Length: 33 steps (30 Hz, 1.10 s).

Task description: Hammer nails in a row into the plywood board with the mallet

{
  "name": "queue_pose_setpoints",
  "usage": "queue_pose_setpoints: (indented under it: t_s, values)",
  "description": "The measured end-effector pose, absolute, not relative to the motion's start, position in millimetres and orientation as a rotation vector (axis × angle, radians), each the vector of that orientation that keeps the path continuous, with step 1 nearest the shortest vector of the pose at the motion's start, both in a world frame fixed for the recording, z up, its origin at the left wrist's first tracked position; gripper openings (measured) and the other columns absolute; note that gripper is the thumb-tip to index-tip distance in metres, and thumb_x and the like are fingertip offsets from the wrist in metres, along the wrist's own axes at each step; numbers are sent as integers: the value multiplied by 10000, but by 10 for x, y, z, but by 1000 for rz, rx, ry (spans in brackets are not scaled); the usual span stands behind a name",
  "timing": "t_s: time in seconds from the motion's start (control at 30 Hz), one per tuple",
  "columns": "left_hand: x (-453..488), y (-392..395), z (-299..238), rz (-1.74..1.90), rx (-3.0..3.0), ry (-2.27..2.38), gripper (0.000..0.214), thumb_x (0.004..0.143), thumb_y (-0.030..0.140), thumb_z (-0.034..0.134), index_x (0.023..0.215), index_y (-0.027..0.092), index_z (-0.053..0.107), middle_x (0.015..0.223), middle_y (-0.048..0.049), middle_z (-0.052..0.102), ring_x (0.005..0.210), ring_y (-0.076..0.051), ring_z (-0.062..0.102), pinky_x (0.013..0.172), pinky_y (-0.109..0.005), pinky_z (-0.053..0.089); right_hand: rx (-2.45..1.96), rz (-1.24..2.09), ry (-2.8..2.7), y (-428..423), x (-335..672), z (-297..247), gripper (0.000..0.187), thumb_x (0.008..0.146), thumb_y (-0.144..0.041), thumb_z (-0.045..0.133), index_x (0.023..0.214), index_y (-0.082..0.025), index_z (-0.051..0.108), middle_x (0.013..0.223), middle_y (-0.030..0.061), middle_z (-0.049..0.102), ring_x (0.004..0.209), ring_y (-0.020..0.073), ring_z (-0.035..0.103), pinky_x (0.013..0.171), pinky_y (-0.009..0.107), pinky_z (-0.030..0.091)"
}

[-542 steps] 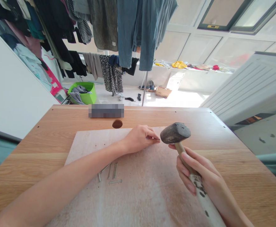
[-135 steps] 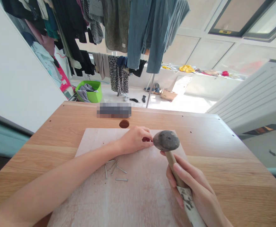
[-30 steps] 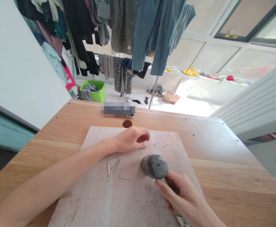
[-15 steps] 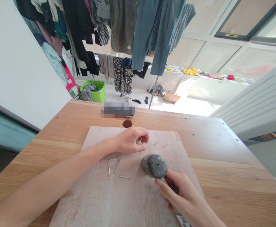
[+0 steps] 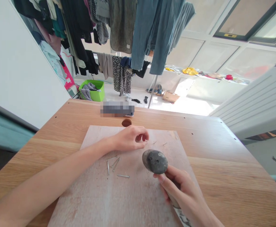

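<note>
My right hand (image 5: 184,186) is wrapped round the handle of a rubber mallet (image 5: 155,161); its dark grey, scuffed head is raised over the wooden board (image 5: 88,195). Toward the board's far side my left hand (image 5: 130,138) rests with thumb and fingers pinched together. A tiny tip of what looks like a nail (image 5: 147,140) shows at its fingertips, the rest hidden. To the right of these fingers two thin nails (image 5: 154,142) stick up from the board at a slant. Several loose nails (image 5: 114,164) lie on the board nearer me, below the left wrist.
The board lies on a wooden table (image 5: 223,164) with a round hole (image 5: 127,122) near its far edge. Behind that hole is a blurred-out dark object (image 5: 117,109). Beyond the table, clothes (image 5: 145,34) hang from above and a green basket (image 5: 97,94) stands on the floor.
The mallet head has risen slightly and tilted, with my right hand moving a little up and left. My left hand stays at almost the same spot, fingers still pinched.
</note>
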<state>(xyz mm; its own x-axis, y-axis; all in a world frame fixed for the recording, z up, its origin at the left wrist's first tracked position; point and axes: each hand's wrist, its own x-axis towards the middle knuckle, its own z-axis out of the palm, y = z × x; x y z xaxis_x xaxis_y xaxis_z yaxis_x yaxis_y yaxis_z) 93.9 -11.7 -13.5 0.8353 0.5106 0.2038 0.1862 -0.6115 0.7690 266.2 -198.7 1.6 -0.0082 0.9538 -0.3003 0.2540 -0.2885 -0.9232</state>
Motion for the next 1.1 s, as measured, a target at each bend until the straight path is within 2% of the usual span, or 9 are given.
queue_pose_setpoints:
  t_s: [0.17,0.27,0.43,0.67,0.9,1.1]
  values:
    - [939,-112,-135,536,2250,503,37,841,158,653,876,152,663,795,3,616,711,-116,535,684,-259,448,-1488,1358,-1034,-1988,2731,-31,510,902,-664,607,900,-158,668,518,-32,512,430,114,465,447,240,341]
    - [934,-103,-143,545,2256,506,36,826,139,664,859,151,664,791,9,600,711,-112,535,685,-255,445,-1451,1207,-959,-1959,2767,54,483,899,-636,614,911,-158,686,496,-29,502,409,120,448,417,249,347]
    - [930,-86,-154,535,2232,469,25,843,132,663,854,135,685,798,-1,616,703,-106,550,675,-245,445,-1529,1015,-905,-1829,2691,375,402,901,-576,648,956,-181,693,557,-22,515,470,131,448,457,262,365]
    - [932,-66,-210,545,2235,440,71,825,101,657,864,139,703,808,-9,644,722,-118,563,689,-251,460,-1482,1059,-851,-1736,2489,184,423,932,-527,567,1132,-174,686,635,-20,539,523,138,445,482,253,353]
    - [931,-68,-205,541,2227,452,80,825,108,656,872,141,712,801,-5,642,718,-116,572,688,-239,457,-1446,1108,-861,-1806,2500,34,445,888,-560,655,1132,-190,698,673,-17,558,547,130,448,497,243,349]
    - [940,-63,-210,557,2240,429,75,806,89,654,845,128,705,778,4,617,695,-105,554,668,-230,439,-1412,1189,-896,-1799,2505,54,447,938,-548,607,1167,-172,686,619,-33,516,543,119,437,521,242,352]
